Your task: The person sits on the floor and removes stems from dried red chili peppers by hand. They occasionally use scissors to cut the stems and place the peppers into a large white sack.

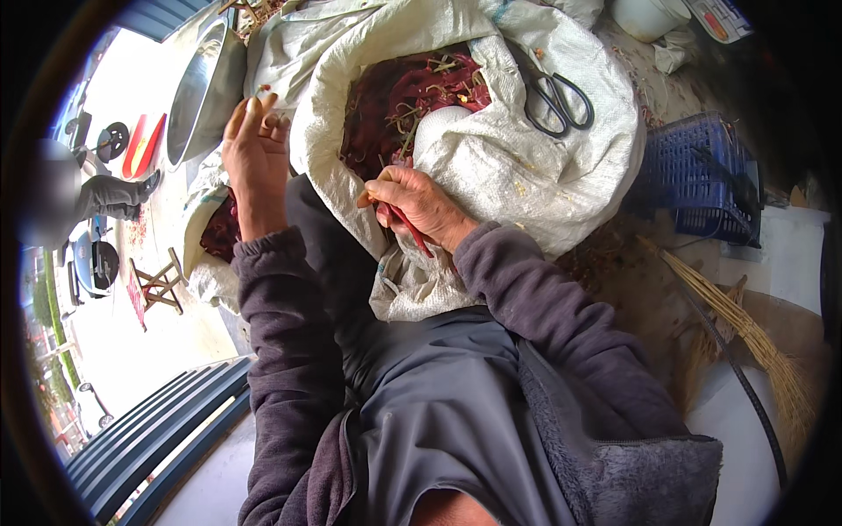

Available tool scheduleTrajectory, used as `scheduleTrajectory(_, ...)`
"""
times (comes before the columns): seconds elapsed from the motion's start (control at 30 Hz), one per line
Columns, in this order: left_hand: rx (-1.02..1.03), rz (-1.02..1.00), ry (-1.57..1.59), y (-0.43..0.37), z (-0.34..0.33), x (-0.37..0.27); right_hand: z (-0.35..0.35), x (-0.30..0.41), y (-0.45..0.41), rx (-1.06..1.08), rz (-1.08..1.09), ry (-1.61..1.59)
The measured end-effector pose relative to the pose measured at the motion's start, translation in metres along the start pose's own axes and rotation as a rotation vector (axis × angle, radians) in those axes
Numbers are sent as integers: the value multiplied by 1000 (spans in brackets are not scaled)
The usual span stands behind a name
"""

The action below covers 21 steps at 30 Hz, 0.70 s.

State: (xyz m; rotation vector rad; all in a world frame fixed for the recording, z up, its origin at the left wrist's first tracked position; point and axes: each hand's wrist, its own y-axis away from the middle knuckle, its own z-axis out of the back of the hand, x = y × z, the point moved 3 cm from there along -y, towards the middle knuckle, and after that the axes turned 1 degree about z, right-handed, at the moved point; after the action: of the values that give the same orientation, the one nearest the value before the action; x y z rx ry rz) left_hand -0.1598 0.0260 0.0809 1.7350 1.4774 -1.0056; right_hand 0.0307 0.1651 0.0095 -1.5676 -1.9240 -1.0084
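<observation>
My right hand (421,204) grips a dried red chili pepper (411,231), whose pointed end sticks out below the fingers. It hangs over the near rim of a large white woven sack (566,191), rolled down around a heap of dark red dried chilies (401,85) with pale stems. To the left, my left hand (258,148) is raised beside a metal basin (227,85). At its fingertips shows a small chili stem bit (264,87); whether it is pinched or loose is unclear. Black-handled scissors (559,108) lie on the sack's folded top, their blades partly hidden.
A smaller sack of chilies (220,230) stands at left, near a folding stool (158,283). Farther left are a person's legs (118,194) and a scooter (95,256). At right are a blue plastic crate (697,174) and a straw broom (756,329). A white bucket (651,16) stands behind.
</observation>
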Motion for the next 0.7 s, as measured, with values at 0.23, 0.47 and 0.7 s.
scheduleTrajectory(0.23, 210, 11, -972, 14, -47, 52, 6, 2, 1, -9, 6, -159)
scheduleTrajectory(0.47, 367, 8, -1267, -17, -32, 143, 14, 4, 6, 51, -5, -252)
scheduleTrajectory(0.7, 168, 342, -414, 17, -13, 104, 13, 1, 3, -82, 100, -55)
